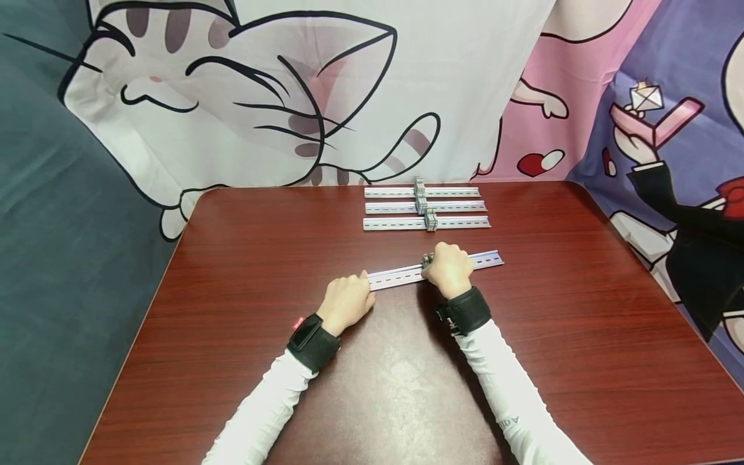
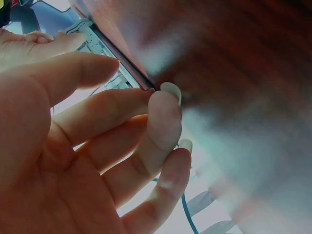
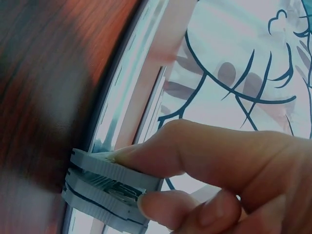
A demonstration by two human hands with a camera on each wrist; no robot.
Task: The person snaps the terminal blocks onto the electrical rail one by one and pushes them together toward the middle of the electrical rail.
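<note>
A slotted metal DIN rail point(image 1: 398, 278) lies at a slant in front of the person, its right end farther away. My left hand point(image 1: 347, 302) pinches its left end; in the left wrist view, the thumb point(image 2: 95, 68) and index finger lie on either side of it. Near the middle of the rail, my right hand point(image 1: 449, 268) holds a grey terminal block point(image 3: 112, 168) between thumb and fingers. Another grey block point(image 3: 97, 197) sits close beside it on the rail. The right hand hides part of the rail and blocks in the head view.
Three more DIN rails point(image 1: 395, 224) lie parallel at the table's back edge. Terminal blocks point(image 1: 431, 219) sit across them near their middles. The brown table point(image 1: 261, 258) meets a printed cloth point(image 1: 453, 77) hanging behind it.
</note>
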